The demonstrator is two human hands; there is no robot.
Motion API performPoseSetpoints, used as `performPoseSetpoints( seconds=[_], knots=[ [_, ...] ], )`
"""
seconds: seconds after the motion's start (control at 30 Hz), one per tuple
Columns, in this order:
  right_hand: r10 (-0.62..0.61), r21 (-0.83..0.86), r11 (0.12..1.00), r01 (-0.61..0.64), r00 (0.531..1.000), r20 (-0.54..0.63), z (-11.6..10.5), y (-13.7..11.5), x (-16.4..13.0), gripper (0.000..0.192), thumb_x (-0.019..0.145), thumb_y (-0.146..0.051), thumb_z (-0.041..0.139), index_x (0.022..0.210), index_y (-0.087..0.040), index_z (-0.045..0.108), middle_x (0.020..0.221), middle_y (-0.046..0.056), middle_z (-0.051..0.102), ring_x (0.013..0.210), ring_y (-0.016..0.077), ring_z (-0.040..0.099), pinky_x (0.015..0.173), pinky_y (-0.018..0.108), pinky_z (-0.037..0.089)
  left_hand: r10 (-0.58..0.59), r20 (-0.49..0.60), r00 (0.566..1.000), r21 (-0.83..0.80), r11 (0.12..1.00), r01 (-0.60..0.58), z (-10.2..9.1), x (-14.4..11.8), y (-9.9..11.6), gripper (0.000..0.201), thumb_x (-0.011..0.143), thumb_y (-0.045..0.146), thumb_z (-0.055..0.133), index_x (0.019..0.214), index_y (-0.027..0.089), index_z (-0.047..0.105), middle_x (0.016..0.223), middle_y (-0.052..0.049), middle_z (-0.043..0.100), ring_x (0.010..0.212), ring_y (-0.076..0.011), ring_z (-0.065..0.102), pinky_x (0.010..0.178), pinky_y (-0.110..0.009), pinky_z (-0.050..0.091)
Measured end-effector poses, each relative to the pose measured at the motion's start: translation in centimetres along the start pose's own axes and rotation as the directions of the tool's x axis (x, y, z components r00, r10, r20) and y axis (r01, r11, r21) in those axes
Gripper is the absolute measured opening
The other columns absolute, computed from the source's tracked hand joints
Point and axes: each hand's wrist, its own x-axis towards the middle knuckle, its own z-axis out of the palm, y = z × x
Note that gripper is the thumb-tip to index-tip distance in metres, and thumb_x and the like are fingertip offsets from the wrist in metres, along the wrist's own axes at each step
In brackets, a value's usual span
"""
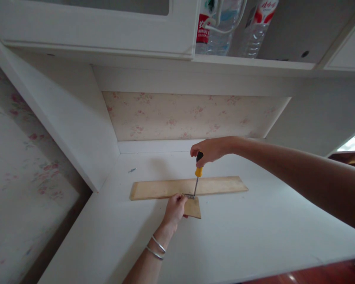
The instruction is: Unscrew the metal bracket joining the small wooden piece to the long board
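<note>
Right hand (213, 150) grips the steep screwdriver (198, 172), tip at the far-right corner of the short board (193, 208), left hand (174, 209) clasping that.

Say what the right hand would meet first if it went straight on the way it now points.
Probably the white side panel at the picture's left: the right hand, gripping the yellow-and-black screwdriver, points left above the white worktop, though depth is unclear.

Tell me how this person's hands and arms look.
The left hand and right hand are both bare, without gloves. No sleeve shows on either arm. Two slim, silver-coloured bangles circle the left wrist; the right wrist has nothing visible on it.
</note>
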Motion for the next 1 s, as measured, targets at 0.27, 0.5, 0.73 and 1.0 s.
performPoseSetpoints(
  seconds=[0.27,0.5,0.73,1.0],
  knots=[
    [0.086,0.055,0.994,-0.092,0.991,0.102,-0.26,0.22,-0.56,0.042,0.082,-0.046,0.057,0.111,-0.017,0.051,0.076,0.006,0.064,0.058,0.0169,0.06,0.052,0.027,0.044,-0.001,0.014,1.0,-0.006,1.0,0.001,0.03,-0.21,-0.01,0.019,0.074,0.035,0.053,0.07,0.016,0.054,0.065,-0.001,0.051,0.059,-0.0154,0.053,0.037,-0.021,0.04],
    [0.263,-0.008,0.964,-0.265,0.956,0.133,-0.23,0.08,-0.24,0.064,0.086,-0.069,0.034,0.1,-0.011,0.056,0.077,0.011,0.064,0.054,0.0178,0.06,0.054,0.031,0.046,-0.005,0.003,1.0,-0.011,1.0,0.006,0.0,-0.16,0.09,0.02,0.073,0.036,0.052,0.069,0.016,0.052,0.066,-0.001,0.051,0.059,-0.0149,0.053,0.037,-0.02,0.04],
    [0.058,0.025,0.998,-0.06,0.994,0.091,-0.3,0.38,-0.76,0.052,0.07,-0.042,0.071,0.112,-0.019,0.051,0.085,0.005,0.064,0.066,0.0166,0.059,0.053,0.025,0.042,-0.006,0.019,1.0,0.001,1.0,0.006,0.06,0.09,-0.19,0.019,0.074,0.034,0.051,0.07,0.016,0.053,0.066,-0.001,0.051,0.059,-0.0145,0.052,0.036,-0.02,0.039],
    [0.182,-0.077,0.982,-0.175,0.979,0.095,-0.29,0.25,-0.46,0.046,0.088,-0.055,0.041,0.092,-0.012,0.057,0.068,0.008,0.06,0.051,0.0158,0.054,0.049,0.029,0.042,-0.009,0.003,1.0,-0.007,1.0,0.009,0.07,-0.07,-0.04,0.018,0.075,0.033,0.052,0.068,0.016,0.052,0.064,0.0,0.05,0.057,-0.0143,0.053,0.037,-0.02,0.039]
  ],
)
